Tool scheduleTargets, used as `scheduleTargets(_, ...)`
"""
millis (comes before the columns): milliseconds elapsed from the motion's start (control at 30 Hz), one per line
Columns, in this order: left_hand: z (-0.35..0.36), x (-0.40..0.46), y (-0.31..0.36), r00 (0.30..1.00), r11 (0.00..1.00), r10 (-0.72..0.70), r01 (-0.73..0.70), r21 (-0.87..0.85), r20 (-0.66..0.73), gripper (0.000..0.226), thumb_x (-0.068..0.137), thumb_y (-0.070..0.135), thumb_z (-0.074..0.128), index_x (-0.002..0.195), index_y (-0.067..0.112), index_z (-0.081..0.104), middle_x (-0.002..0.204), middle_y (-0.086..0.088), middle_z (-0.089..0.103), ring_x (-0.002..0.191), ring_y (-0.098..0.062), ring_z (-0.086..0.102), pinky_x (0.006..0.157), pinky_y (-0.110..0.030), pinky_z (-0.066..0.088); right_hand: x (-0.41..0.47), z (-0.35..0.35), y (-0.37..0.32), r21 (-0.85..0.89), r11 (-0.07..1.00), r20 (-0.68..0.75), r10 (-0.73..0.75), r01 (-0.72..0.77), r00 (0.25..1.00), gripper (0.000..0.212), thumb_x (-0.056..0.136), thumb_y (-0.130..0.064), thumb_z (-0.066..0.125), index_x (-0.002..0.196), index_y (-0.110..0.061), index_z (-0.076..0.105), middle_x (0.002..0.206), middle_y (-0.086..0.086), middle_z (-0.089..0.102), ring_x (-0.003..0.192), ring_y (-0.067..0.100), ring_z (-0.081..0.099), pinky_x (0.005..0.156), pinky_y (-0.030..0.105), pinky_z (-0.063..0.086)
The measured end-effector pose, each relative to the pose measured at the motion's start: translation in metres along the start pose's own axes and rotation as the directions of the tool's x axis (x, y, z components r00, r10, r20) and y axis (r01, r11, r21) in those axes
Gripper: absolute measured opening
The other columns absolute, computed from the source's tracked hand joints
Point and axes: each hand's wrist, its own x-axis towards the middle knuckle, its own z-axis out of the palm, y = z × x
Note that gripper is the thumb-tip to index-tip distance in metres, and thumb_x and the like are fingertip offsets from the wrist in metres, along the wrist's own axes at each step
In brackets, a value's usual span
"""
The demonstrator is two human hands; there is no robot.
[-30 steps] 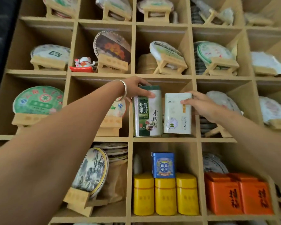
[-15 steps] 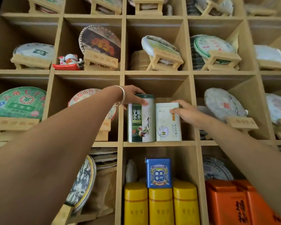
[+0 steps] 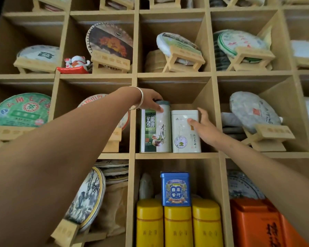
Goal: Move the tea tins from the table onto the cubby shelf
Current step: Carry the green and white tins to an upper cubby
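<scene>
head view: both tins stand side by side in the middle cubby. left hand fingers curl over the green tin; right hand fingers spread against the white tin. nudge both back squarely, then release gently.

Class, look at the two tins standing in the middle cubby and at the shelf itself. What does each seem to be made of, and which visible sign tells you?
Green and white tin: probably printed sheet metal, going by its soft sheen and separate dark lid.
White tin: likely metal too, with rounded corners and a lid seam; a paper wrap is possible.
Cubby shelf: pale, matt board with plain square edges, seemingly wood or fibreboard.
</scene>
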Motion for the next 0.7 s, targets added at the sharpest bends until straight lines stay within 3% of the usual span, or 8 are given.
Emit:
scheduleTargets(100, 0.001, 0.000, -0.001, 1.000, 1.000, 0.011, -0.011, 0.006, -0.011, 0.043, 0.088, 0.040, 0.059, 0.126, 0.020, 0.054, 0.105, -0.001, 0.065, 0.093, -0.018, 0.063, 0.089, -0.040, 0.050, -0.013, 0.001, 0.005, -0.105, 0.994, -0.018, 0.021, -0.023, 1.000, 0.078, 0.088, -0.044, 0.061, 0.146, -0.025, 0.012, 0.118, -0.007, 0.058, 0.076, -0.003, 0.057, 0.053, 0.013, 0.045)
scheduleTargets(200, 0.002, -0.001, -0.002, 0.999, 1.000, 0.029, -0.029, 0.010, -0.014, 0.043, 0.088, 0.040, 0.058, 0.126, 0.020, 0.054, 0.106, -0.001, 0.065, 0.093, -0.018, 0.062, 0.089, -0.040, 0.050, -0.027, 0.005, 0.016, -0.333, 0.943, -0.023, -0.007, -0.001, 1.000, 0.073, 0.080, -0.042, 0.072, 0.132, -0.014, 0.030, 0.130, 0.001, 0.058, 0.099, 0.014, 0.062, 0.070, 0.026, 0.049)
scheduleTargets(267, 0.002, -0.002, -0.002, 0.999, 0.999, 0.039, -0.039, 0.027, -0.017, 0.043, 0.088, 0.040, 0.058, 0.125, 0.019, 0.055, 0.104, 0.000, 0.065, 0.091, -0.016, 0.062, 0.084, -0.036, 0.050, -0.033, 0.009, 0.019, -0.405, 0.914, 0.004, 0.007, -0.005, 1.000, 0.068, 0.078, -0.039, 0.074, 0.127, -0.014, 0.034, 0.132, 0.003, 0.056, 0.111, 0.019, 0.059, 0.071, 0.026, 0.047)
scheduleTargets(600, 0.003, 0.004, -0.001, 0.999, 0.995, 0.040, -0.037, 0.091, -0.034, 0.042, 0.088, 0.040, 0.059, 0.124, 0.018, 0.056, 0.105, -0.001, 0.065, 0.092, -0.018, 0.062, 0.079, -0.032, 0.049, -0.031, 0.009, 0.020, -0.408, 0.913, 0.007, 0.005, -0.002, 1.000, 0.065, 0.079, -0.035, 0.075, 0.126, -0.014, 0.035, 0.134, 0.004, 0.054, 0.115, 0.020, 0.057, 0.079, 0.030, 0.051)
scheduleTargets(700, 0.006, 0.005, -0.003, 0.997, 0.994, 0.047, -0.041, 0.100, -0.057, 0.045, 0.088, 0.039, 0.059, 0.129, 0.020, 0.052, 0.111, -0.001, 0.063, 0.094, -0.017, 0.058, 0.081, -0.031, 0.046, -0.030, 0.011, 0.021, -0.392, 0.920, 0.003, 0.010, -0.008, 1.000, 0.065, 0.080, -0.034, 0.074, 0.128, -0.015, 0.034, 0.135, 0.003, 0.054, 0.116, 0.019, 0.057, 0.074, 0.025, 0.050)
